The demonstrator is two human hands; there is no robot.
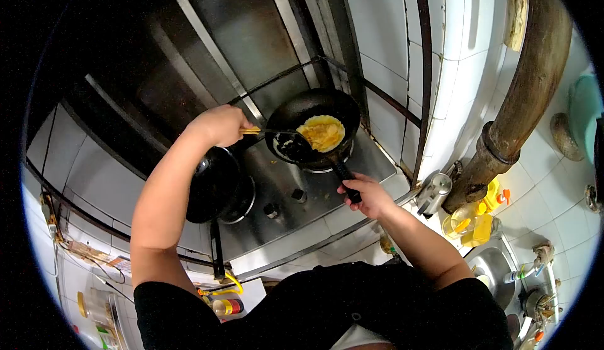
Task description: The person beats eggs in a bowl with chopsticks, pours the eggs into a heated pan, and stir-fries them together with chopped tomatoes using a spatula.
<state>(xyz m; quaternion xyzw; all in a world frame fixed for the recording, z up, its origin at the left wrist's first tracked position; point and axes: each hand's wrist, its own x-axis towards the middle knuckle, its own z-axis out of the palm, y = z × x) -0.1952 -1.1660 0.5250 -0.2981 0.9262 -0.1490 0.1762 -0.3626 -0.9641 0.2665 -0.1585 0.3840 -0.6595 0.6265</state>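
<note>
My left hand (217,125) is closed around the yellowish handle of a spatula (274,131). The dark end of this spatula reaches into a black frying pan (284,106), against the left side of an egg (324,133). Yellow in the middle with a paler rim, the egg lies on the right part of the pan's bottom. Smaller pale bits stick to the pan on the left. My right hand (368,194) grips the pan's black handle from the near right side. The pan rests over the right burner of a steel stove (314,193).
A second dark pan (211,189) with a lid stands on the left burner, its handle pointing toward me. Metal rails and tiled walls border the stove. At right are a metal jug (434,193), yellow bottles (492,196), a thick pipe (503,123) and a sink (494,274).
</note>
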